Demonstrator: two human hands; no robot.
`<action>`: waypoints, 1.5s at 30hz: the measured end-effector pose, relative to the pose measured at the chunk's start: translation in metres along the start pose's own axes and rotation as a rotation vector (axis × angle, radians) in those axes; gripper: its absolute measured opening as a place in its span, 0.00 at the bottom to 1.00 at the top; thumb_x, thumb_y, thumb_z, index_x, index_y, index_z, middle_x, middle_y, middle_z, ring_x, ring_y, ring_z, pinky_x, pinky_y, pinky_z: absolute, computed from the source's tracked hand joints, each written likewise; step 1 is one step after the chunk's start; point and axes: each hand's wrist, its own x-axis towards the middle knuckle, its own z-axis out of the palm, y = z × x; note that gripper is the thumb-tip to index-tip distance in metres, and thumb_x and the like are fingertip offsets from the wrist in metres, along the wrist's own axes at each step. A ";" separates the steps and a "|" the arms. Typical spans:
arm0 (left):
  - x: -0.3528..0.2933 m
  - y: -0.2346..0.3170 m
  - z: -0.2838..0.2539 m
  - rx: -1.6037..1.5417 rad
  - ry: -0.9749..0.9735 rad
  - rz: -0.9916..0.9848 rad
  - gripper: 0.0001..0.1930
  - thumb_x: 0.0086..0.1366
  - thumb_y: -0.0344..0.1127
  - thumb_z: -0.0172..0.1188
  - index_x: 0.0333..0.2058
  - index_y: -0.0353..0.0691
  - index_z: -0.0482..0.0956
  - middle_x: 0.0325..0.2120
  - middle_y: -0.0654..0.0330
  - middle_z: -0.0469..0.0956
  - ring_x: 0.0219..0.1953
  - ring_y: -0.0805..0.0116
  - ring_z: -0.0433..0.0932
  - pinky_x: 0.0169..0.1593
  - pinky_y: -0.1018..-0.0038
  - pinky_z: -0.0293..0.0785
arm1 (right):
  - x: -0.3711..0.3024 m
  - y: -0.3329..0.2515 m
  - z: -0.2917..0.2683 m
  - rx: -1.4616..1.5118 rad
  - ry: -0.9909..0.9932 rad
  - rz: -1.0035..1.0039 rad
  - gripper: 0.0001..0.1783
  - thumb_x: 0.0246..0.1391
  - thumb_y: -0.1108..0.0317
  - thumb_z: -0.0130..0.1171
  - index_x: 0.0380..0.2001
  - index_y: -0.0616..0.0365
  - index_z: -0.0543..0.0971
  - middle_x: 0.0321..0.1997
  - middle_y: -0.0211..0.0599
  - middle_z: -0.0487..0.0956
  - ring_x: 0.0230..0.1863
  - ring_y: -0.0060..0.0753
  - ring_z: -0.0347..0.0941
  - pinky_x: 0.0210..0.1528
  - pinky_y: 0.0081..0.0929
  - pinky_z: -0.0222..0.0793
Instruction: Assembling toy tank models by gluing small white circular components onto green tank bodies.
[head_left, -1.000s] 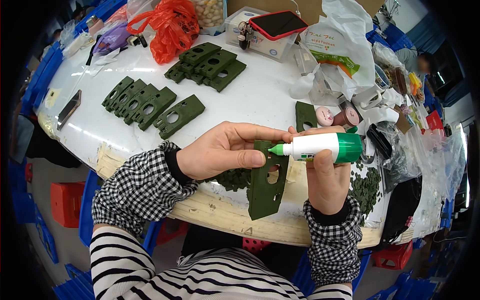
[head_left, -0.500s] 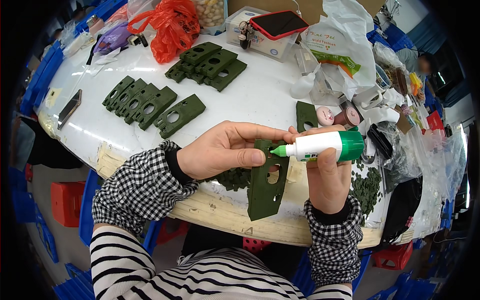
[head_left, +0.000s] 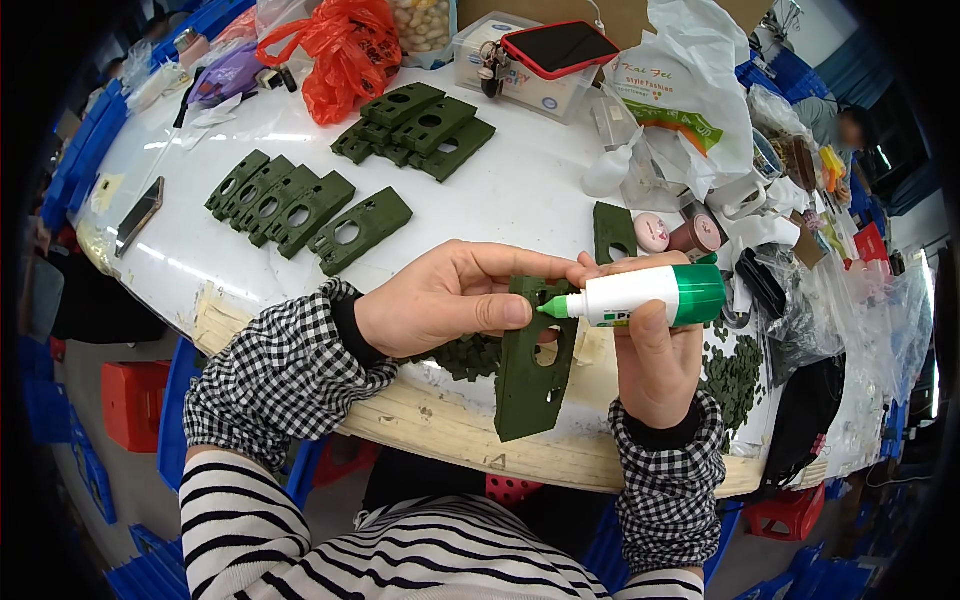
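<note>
Mid-frame, left hand (head_left: 445, 300) fingers pinch the green plate (head_left: 535, 365) upright; right hand (head_left: 650, 350) fingers wrap the glue bottle (head_left: 640, 296), nozzle touching it over the bench (head_left: 520, 190) edge.

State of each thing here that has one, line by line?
Glue bottle: held sideways in right hand, green tip at the panel.
Green panel: gripped by left hand, hanging off the table edge.
Panel row: lying flat, overlapping.
Panel stack: piled.
Red phone: screen dark, on box.

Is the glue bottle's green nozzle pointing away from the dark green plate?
No, the glue bottle nozzle points at the dark green plate held by the left hand.
</note>
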 end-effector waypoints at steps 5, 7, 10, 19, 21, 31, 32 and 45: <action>0.000 0.000 -0.001 0.001 -0.006 0.002 0.33 0.60 0.45 0.61 0.58 0.29 0.63 0.55 0.51 0.68 0.55 0.62 0.69 0.56 0.64 0.71 | 0.000 0.000 0.001 0.008 0.015 0.009 0.17 0.56 0.62 0.59 0.40 0.66 0.71 0.38 0.41 0.75 0.47 0.35 0.74 0.62 0.41 0.61; 0.000 0.000 -0.001 0.001 -0.007 0.005 0.33 0.60 0.45 0.61 0.58 0.29 0.63 0.55 0.51 0.68 0.55 0.62 0.70 0.56 0.64 0.71 | 0.000 0.001 0.000 0.001 0.013 0.005 0.17 0.56 0.62 0.59 0.40 0.66 0.71 0.38 0.40 0.75 0.46 0.35 0.74 0.62 0.41 0.61; 0.000 0.000 0.000 0.005 -0.003 0.002 0.33 0.60 0.45 0.61 0.58 0.29 0.63 0.55 0.51 0.68 0.56 0.62 0.69 0.56 0.63 0.71 | 0.000 0.000 0.000 -0.009 0.000 0.008 0.18 0.56 0.62 0.59 0.41 0.67 0.71 0.38 0.40 0.75 0.45 0.33 0.74 0.62 0.41 0.61; 0.001 0.002 0.001 -0.005 -0.011 0.022 0.34 0.61 0.46 0.61 0.58 0.29 0.62 0.57 0.50 0.66 0.56 0.62 0.69 0.56 0.65 0.71 | 0.000 -0.001 -0.002 0.108 0.018 -0.001 0.16 0.60 0.62 0.53 0.43 0.65 0.68 0.38 0.41 0.75 0.43 0.34 0.75 0.58 0.40 0.65; 0.000 0.001 0.000 -0.020 -0.010 0.019 0.34 0.61 0.46 0.60 0.59 0.29 0.61 0.58 0.50 0.65 0.57 0.62 0.68 0.56 0.65 0.71 | -0.001 -0.003 -0.003 0.148 0.086 0.041 0.17 0.61 0.62 0.52 0.45 0.64 0.67 0.38 0.41 0.75 0.43 0.34 0.75 0.55 0.37 0.68; -0.001 0.005 0.002 -0.045 -0.037 0.015 0.34 0.62 0.46 0.58 0.60 0.30 0.60 0.62 0.48 0.59 0.59 0.60 0.66 0.58 0.64 0.68 | -0.002 0.000 -0.007 0.038 0.160 0.045 0.19 0.64 0.55 0.43 0.44 0.62 0.67 0.39 0.42 0.75 0.44 0.45 0.76 0.48 0.41 0.73; -0.001 0.006 0.002 -0.046 -0.040 0.017 0.34 0.62 0.46 0.58 0.59 0.29 0.60 0.62 0.48 0.58 0.59 0.60 0.66 0.58 0.64 0.67 | -0.002 -0.001 -0.006 0.040 0.153 0.041 0.18 0.64 0.56 0.43 0.44 0.62 0.67 0.39 0.42 0.75 0.44 0.45 0.76 0.48 0.40 0.73; 0.000 0.006 0.003 -0.032 -0.029 0.018 0.35 0.61 0.47 0.60 0.59 0.29 0.60 0.61 0.49 0.60 0.59 0.61 0.66 0.57 0.64 0.69 | -0.003 0.000 -0.007 0.050 0.160 0.037 0.16 0.61 0.65 0.52 0.47 0.64 0.68 0.40 0.36 0.75 0.39 0.24 0.72 0.45 0.24 0.68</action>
